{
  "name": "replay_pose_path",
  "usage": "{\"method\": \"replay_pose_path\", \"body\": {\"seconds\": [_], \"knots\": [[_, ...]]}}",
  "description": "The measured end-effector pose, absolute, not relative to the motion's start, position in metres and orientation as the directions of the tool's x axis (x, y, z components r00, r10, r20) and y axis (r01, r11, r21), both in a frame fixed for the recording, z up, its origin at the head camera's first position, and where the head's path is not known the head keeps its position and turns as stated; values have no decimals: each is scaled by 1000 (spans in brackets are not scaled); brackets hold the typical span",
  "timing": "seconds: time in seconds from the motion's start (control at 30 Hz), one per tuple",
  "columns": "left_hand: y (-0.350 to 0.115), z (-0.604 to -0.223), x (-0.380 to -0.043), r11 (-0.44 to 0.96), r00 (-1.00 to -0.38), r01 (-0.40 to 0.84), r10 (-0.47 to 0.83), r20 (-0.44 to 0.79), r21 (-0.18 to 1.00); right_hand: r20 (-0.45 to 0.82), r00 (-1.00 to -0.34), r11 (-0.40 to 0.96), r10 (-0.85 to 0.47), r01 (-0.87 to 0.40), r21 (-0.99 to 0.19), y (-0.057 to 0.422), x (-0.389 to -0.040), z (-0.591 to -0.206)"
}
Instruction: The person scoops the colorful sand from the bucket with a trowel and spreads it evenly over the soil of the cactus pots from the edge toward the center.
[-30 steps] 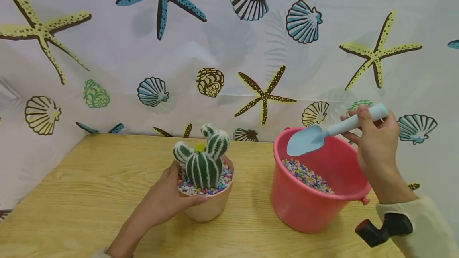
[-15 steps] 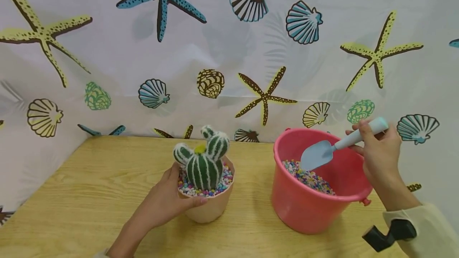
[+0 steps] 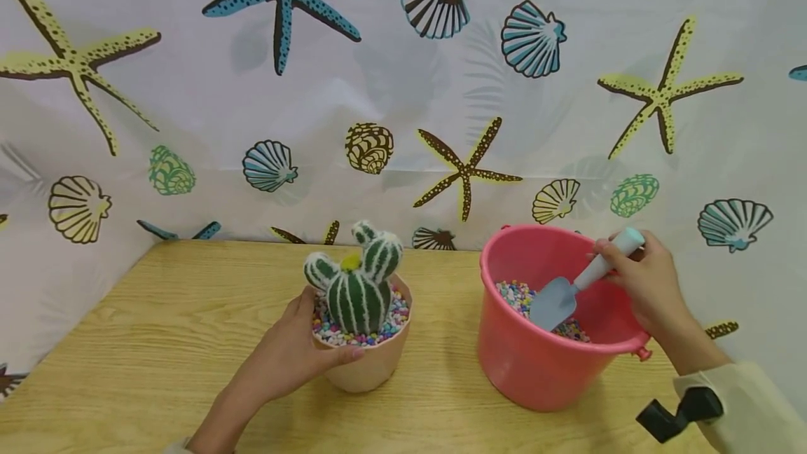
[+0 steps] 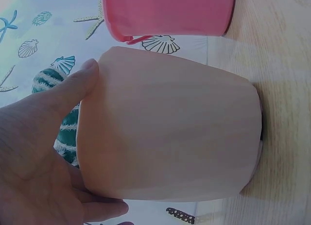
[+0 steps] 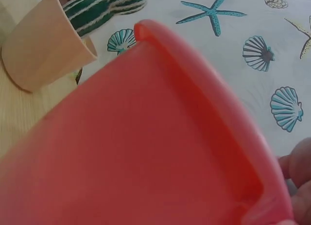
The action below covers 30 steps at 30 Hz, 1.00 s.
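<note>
My left hand (image 3: 291, 352) grips the rim of a beige flowerpot (image 3: 373, 364), thumb at the front and fingers at the far side. In the pot stands a knitted-looking green cactus (image 3: 358, 303) with white stripes, ringed by colourful pebbles (image 3: 397, 314). The left wrist view shows the pot's smooth wall (image 4: 170, 128) beside my thumb. My right hand (image 3: 649, 286) holds a light blue hand trowel (image 3: 553, 303) by its handle over a pink bucket (image 3: 536, 373). The trowel's blade is down inside, at the small colourful pebbles (image 3: 513, 295). In the right wrist view the bucket wall hides the trowel.
Pot and bucket stand side by side on a wood-grain table (image 3: 189, 300), with a gap between them. A white cloth (image 3: 391, 83) printed with starfish and shells hangs behind. A black strap mount (image 3: 681, 412) sits on my right wrist.
My right hand has lowered the trowel from above the bucket's opening down to the pebbles, its blade tilting downward. My left hand and the pot have stayed put.
</note>
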<state>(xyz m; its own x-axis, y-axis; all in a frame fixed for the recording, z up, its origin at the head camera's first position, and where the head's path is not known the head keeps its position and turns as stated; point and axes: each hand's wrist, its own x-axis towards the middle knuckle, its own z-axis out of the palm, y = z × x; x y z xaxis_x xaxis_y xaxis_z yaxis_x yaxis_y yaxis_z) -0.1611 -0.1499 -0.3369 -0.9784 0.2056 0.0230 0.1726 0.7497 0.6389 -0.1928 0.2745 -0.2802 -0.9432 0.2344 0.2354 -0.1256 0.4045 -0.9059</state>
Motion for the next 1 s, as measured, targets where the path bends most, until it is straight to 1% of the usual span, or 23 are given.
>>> {"method": "replay_pose_path", "body": {"seconds": [0.1, 0.2, 0.37, 0.5, 0.6, 0.7, 0.8, 0.9, 1.0], "knots": [[-150, -337, -162, 750, -979, 168, 204, 18, 640, 249, -945, 590, 212, -79, -804, 278, -191, -278], [-151, -337, -163, 748, -979, 165, 202, 17, 643, 247, -947, 694, 208, -35, -719, 283, -190, -277], [-155, -337, -164, 742, -977, 173, 212, 19, 648, 221, -950, 742, 222, 18, -671, 292, -192, -277], [-160, -339, -166, 707, -966, 225, 250, 60, 671, 210, -952, 763, 224, 38, -646, 299, -194, -281], [-164, -340, -165, 672, -955, 269, 279, 101, 690, 219, -952, 772, 212, 26, -635, 301, -195, -285], [-167, -338, -164, 662, -956, 259, 278, 90, 703, 219, -955, 784, 200, 22, -620, 300, -197, -285], [-171, -333, -165, 674, -965, 213, 258, 45, 707, 234, -953, 810, 191, 19, -587, 299, -198, -281], [-175, -323, -166, 717, -972, 192, 234, 28, 671, 271, -946, 839, 180, 4, -545, 297, -199, -275], [-181, -310, -168, 777, -974, 212, 219, 60, 593, 317, -935, 862, 160, -24, -507, 294, -200, -269]]}}
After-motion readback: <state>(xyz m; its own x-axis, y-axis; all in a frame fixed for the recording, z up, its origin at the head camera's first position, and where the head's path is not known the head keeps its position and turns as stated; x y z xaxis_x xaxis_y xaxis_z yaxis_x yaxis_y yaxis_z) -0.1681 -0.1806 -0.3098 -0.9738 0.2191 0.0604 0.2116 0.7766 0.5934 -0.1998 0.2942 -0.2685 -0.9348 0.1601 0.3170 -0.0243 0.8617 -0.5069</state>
